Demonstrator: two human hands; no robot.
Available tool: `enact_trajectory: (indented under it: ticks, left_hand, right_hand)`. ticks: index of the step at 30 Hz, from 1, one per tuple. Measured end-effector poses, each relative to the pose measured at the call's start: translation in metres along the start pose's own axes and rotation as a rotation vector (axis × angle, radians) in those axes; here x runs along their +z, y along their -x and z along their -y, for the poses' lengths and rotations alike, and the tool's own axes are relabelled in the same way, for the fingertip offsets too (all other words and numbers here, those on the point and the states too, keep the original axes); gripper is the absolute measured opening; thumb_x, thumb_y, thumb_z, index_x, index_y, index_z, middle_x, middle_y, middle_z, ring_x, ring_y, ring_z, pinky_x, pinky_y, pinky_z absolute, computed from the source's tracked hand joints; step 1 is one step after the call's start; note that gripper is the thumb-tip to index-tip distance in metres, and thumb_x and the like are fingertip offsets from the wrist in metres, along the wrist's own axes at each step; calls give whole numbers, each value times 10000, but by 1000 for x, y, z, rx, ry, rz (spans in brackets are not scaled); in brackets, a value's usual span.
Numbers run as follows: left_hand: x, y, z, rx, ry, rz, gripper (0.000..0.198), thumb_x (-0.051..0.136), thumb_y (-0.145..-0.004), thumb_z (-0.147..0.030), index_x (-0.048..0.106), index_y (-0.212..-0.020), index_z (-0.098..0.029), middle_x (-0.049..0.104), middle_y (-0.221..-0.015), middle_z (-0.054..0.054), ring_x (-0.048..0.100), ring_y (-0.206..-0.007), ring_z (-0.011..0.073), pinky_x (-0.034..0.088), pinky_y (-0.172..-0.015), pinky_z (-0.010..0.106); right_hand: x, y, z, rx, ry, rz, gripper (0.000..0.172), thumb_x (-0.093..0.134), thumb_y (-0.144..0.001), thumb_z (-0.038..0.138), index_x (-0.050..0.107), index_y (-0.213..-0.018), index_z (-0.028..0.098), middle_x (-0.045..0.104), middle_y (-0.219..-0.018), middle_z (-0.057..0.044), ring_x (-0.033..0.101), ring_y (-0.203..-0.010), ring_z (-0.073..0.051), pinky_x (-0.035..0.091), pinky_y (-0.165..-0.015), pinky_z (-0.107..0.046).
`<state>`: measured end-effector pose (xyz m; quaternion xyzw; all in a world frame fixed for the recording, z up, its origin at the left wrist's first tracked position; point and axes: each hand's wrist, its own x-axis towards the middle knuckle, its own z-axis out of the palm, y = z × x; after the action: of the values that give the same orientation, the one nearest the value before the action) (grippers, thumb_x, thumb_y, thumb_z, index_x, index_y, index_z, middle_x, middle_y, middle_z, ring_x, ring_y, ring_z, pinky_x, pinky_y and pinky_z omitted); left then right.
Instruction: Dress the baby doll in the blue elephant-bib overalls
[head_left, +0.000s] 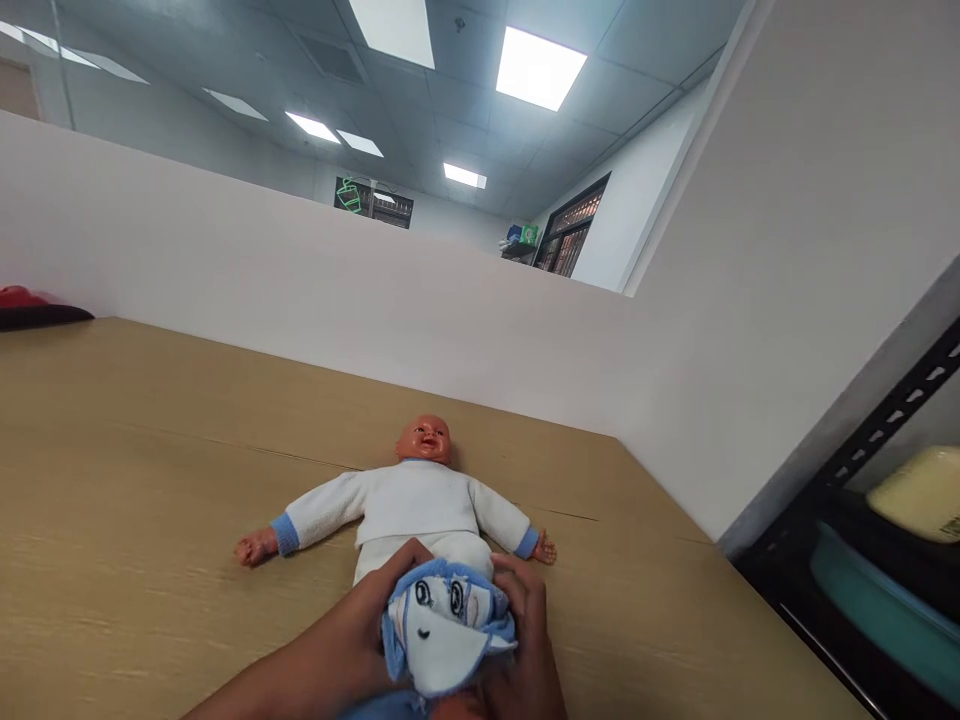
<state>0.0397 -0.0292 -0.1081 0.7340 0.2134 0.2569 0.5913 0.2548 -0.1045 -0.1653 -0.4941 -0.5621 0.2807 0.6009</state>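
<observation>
Cloth [442, 640]: sat between my two hands, white with blue edging, its cartoon face turned up toward me; I could not tell whether it was joined to the doll's clothes.
Left hand [369, 625]: was curled partly closed around the cloth's left side, thumb stretched forward; most of the fingers were hidden.
Right hand [529, 615]: was bent around the right side, fingers folded and gripping; I could not see the thumb clearly.
Doll [420, 500]: lay on its back just beyond my hands, head farthest away, arms spread wide, the legs largely hidden by the cloth and my hands.
Top [375, 515]: covered the doll's trunk and arms, with blue cuffs [286, 534] at both wrists.
Table [150, 480]: stretched bare-topped to either side of my hands, up to a white partition [375, 290] past the doll.
Shelf [806, 515]: stood well off to my right, beside the table.
Work on the cloth: seemed, in my judgement, to be at the gripping and shaping stage.
Next grip: called, I judged, for even pressure from both hands, since such soft fabric could easily fold or slip.
</observation>
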Motion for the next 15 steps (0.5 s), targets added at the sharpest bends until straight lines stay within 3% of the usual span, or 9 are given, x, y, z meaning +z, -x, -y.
enact_trajectory:
  ticks: [2, 4, 5, 7, 10, 12, 15]
  left_hand:
    - [-3, 2, 3, -48, -43, -26, 829, 854, -733, -356, 465, -1455, -230, 663, -1319, 102, 604, -1264, 329, 513, -1072, 393]
    - [-5, 3, 2, -87, -108, -29, 999, 882, -727, -368, 383, -1583, -247, 541, -1547, 132, 451, -1460, 367, 371, -1234, 462]
    - [-6, 3, 0, -92, -123, -4, 1014, 896, -727, -365, 391, -1600, -258, 492, -1607, 124, 397, -1503, 373, 315, -1270, 476]
    - [-6, 2, -8, -74, -110, 81, 931, 910, -736, -340, 489, -1563, -270, 521, -1600, 91, 425, -1483, 377, 328, -1263, 478]
    - [-5, 0, -20, -42, -55, 123, 853, 914, -732, -302, 574, -1513, -268, 608, -1523, 56, 494, -1417, 376, 386, -1221, 453]
    - [-5, -1, -23, -55, -51, 106, 866, 929, -723, -329, 578, -1512, -259, 615, -1518, 54, 479, -1429, 388, 373, -1230, 458]
    - [-6, 0, -20, -64, -64, 97, 790, 901, -750, -357, 612, -1477, -253, 649, -1479, 53, 542, -1373, 373, 419, -1195, 445]
  right_hand:
    - [-9, -9, 13, -78, 132, 28, 467, 705, -856, 304, 585, -1305, 266, 691, -1233, -87, 690, -1129, -260, 551, -1000, -352]
    - [-18, -18, 28, -109, 225, 37, 257, 673, -854, 287, 700, -1106, 248, 676, -1185, -78, 643, -1163, -269, 501, -1057, -364]
    - [-22, -23, 33, -79, 221, 64, 192, 639, -848, 252, 714, -1024, 243, 677, -1144, -68, 636, -1141, -262, 493, -1050, -360]
    - [-29, -31, 40, 26, 129, 181, 194, 603, -798, 191, 707, -955, 241, 688, -1043, -41, 646, -1041, -240, 514, -979, -342]
    - [-39, -36, 40, 189, -13, 324, 349, 680, -738, 176, 728, -1075, 253, 740, -1079, -32, 686, -1035, -247, 554, -958, -347]
    - [-46, -33, 40, 274, -42, 417, 538, 765, -711, 185, 731, -1243, 260, 741, -1278, -72, 673, -1229, -299, 524, -1097, -414]
    - [-58, -24, 40, 380, 8, 535, 811, 863, -716, 229, 608, -1483, 290, 611, -1539, -106, 527, -1473, -353, 390, -1245, -519]
